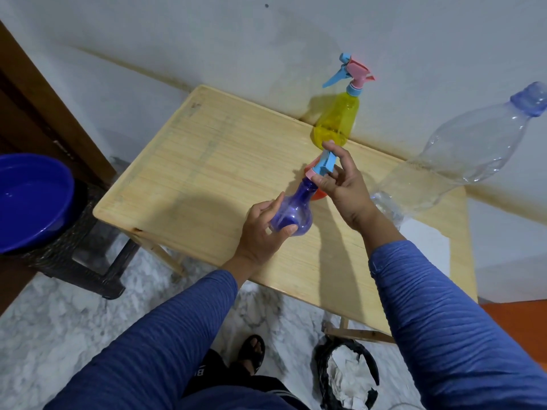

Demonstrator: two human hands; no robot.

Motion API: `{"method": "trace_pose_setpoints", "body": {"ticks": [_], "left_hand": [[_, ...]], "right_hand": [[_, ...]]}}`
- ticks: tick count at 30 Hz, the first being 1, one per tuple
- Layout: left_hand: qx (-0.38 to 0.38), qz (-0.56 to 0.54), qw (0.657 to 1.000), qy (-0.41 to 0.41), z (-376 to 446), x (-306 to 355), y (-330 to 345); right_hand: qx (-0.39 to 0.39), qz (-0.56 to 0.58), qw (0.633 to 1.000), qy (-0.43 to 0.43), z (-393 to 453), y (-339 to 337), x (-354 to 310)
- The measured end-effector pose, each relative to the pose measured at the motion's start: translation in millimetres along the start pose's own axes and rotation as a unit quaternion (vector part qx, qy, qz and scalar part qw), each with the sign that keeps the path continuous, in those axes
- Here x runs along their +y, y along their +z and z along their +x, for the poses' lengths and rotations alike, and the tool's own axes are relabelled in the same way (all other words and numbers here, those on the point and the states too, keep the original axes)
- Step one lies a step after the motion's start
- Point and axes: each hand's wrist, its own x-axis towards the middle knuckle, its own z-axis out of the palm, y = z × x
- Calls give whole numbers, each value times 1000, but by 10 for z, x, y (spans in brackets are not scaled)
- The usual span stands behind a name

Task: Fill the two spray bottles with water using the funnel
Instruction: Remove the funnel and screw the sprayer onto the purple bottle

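Observation:
My left hand point(260, 229) grips the round body of a purple spray bottle point(293, 213), held tilted above the wooden table point(207, 161). The fingers of my right hand point(343, 187) pinch its blue and pink spray head point(322, 165) at the bottle's neck. Whether the head is screwed on or loose, I cannot tell. Part of an orange funnel point(318, 194) shows on the table behind the purple bottle, mostly hidden. A yellow spray bottle point(337, 119) with a pink and blue spray head stands upright at the table's far edge by the wall.
A large clear plastic bottle point(461, 155) with a blue cap stands on the table's right side. A blue basin of water point(32, 199) rests on a dark stool at the left. A black bin point(346, 377) with white paper is on the floor by my foot.

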Motion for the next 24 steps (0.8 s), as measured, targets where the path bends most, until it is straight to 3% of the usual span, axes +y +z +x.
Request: {"method": "trace_pose_setpoints", "body": {"ticks": [4,16,21,24], "left_hand": [[-7,11,1000,-2,9,18,-17],[-20,23,999,19,35,-15,-27],[-17,25,999,19,36,-29,-12],[-20,22,999,21,27,-24,-21]], "right_hand": [[22,-8,1000,-10,-1,52,39],[-64,-106,991,-49,33,-18,-102],[13,-86,995,-47,5,45,7],[9,-82,996,-38,0,56,17]]}}
